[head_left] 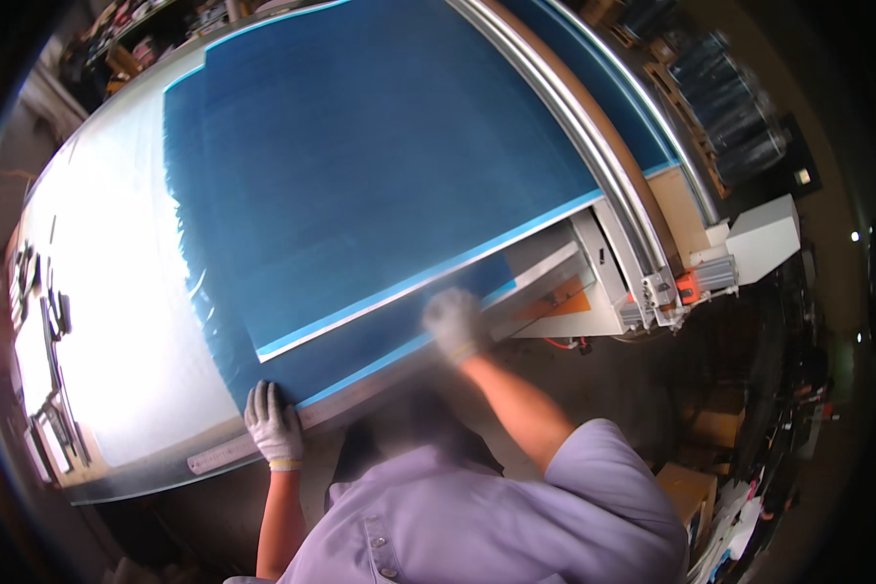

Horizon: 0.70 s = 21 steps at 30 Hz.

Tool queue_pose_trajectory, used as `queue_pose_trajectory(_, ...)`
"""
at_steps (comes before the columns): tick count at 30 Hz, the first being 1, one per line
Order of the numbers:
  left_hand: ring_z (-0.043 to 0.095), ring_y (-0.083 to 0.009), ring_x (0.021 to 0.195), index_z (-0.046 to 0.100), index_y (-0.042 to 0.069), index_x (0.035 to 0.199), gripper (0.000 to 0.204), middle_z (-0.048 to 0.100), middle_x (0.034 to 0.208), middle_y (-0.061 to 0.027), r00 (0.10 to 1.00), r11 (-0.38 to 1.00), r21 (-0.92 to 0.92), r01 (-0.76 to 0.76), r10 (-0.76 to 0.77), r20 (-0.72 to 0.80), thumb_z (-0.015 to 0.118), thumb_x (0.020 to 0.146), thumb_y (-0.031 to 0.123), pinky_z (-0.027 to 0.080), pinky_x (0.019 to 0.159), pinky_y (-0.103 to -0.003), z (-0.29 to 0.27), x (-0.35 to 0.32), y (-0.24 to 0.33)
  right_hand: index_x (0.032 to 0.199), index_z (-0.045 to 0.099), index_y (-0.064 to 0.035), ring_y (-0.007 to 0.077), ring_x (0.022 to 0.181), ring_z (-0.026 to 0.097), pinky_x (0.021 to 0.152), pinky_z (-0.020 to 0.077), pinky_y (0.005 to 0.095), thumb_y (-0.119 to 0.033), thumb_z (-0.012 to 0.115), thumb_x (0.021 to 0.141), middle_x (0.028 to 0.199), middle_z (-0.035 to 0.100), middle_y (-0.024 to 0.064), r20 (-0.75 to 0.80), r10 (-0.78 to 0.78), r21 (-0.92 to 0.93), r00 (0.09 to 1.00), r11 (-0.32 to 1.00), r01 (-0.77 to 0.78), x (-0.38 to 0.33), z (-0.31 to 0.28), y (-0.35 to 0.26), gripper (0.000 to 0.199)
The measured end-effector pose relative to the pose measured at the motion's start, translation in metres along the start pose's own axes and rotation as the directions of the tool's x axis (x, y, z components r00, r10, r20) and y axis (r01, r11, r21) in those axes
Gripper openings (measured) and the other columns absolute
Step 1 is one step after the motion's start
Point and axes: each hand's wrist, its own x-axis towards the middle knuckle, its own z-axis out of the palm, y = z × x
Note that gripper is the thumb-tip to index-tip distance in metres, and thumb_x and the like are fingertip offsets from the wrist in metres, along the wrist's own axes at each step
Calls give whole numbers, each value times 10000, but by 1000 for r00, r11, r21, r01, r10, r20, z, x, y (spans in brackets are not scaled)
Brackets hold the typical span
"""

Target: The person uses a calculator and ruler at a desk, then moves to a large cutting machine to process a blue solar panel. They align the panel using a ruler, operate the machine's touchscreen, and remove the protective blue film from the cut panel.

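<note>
A large blue sheet (380, 146) with light blue and white borders lies across the wide table (146, 321). Nearer to me, a narrow blue strip of the same look (360, 355) runs along the table's front edge. My left hand (273, 425), in a pale glove, rests with its fingers stretched out at the strip's left corner. Beside it along the edge lies a long flat bar with marks (222, 455), like a ruler. Over the right part of the strip is my gloved right hand (455, 326), smeared by motion; whatever it may hold cannot be made out.
Metal rollers (579, 131) on a crosswise frame span the table at right, ending in a white box (764, 238). An orange piece (565, 299) lies below them. Dark tools (54, 311) sit at the far left. Wrapped rolls (730, 97) and cardboard boxes (689, 490) stand beyond the table.
</note>
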Motion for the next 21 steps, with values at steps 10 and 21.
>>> queue_pose_trajectory(10, 389, -348, 1414, 178, 38, 1572, 1000, 357, 1563, -209, 975, 517, -829, 213, -163, 149, 786, 830, 320, 322, 1158, -425, -15, 4, -40, 762, 648, -22, 337, 730, 651, 676, 518, 408, -200, 732, 757, 771, 646, 169, 350, -735, 873, 580, 481, 82, -94, 114, -385, 197)
queue_pose_trajectory(21, 507, -67, 546, 654, 104, 1284, 370, 717, 913, -70, 733, -108, -981, 164, -652, 194, 636, 960, 281, 385, 466, -211, -79, 55, -167, 1425, 466, -50, 378, 1401, 385, 1149, 305, 521, -481, 828, 730, 1528, 406, 173, 68, 88, -345, 994, 937, -60, -63, 60, -102, 895)
